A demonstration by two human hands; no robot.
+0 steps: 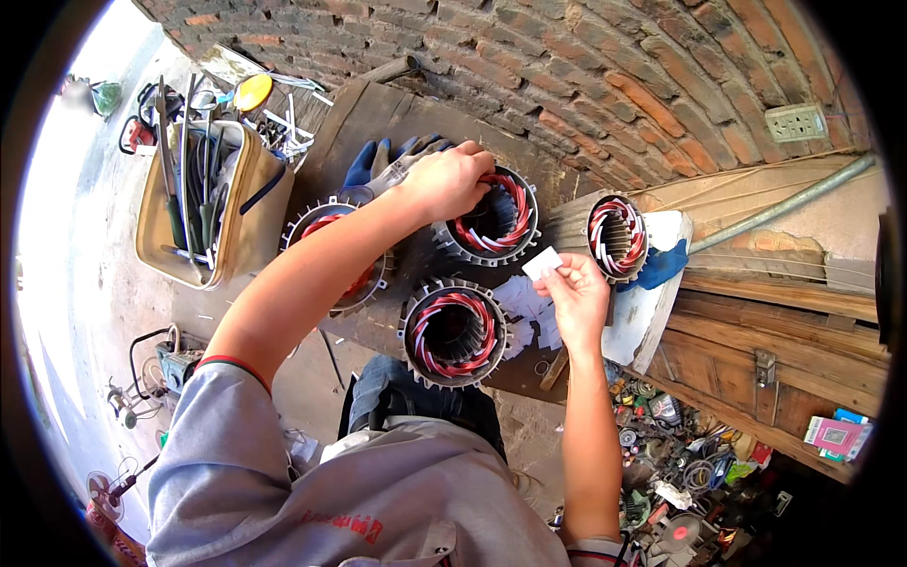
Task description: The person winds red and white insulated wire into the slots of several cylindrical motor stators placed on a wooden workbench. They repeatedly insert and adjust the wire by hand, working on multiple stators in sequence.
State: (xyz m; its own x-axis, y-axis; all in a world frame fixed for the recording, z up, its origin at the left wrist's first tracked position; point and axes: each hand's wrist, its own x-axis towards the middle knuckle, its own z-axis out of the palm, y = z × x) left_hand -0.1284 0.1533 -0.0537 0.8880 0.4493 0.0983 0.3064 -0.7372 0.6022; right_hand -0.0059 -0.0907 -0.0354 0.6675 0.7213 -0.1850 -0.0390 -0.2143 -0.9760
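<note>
My left hand (pixel 451 181) reaches over the far rim of a motor stator (pixel 519 231) with red windings and white slips. Its fingers are curled down at the windings; what they pinch is hidden. Between the thumb and fingers of my right hand (pixel 579 295) is a small white paper piece (pixel 541 264), held just right of that stator. Similar stators stand around: one in front (pixel 453 380), one at the right (pixel 578 230), and one (pixel 376 282) partly covered by my left forearm. More white paper pieces (pixel 522 300) lie loose on the wooden table (pixel 387 104) below my right hand.
Blue-grey gloves (pixel 375 163) lie behind my left forearm. At the left stands a cream bin (pixel 248 203) of tools. A white board (pixel 652 317) with a blue cloth (pixel 664 266) lies at the right. Brick wall (pixel 605 76) closes the back; mixed parts (pixel 694 472) cover the floor lower right.
</note>
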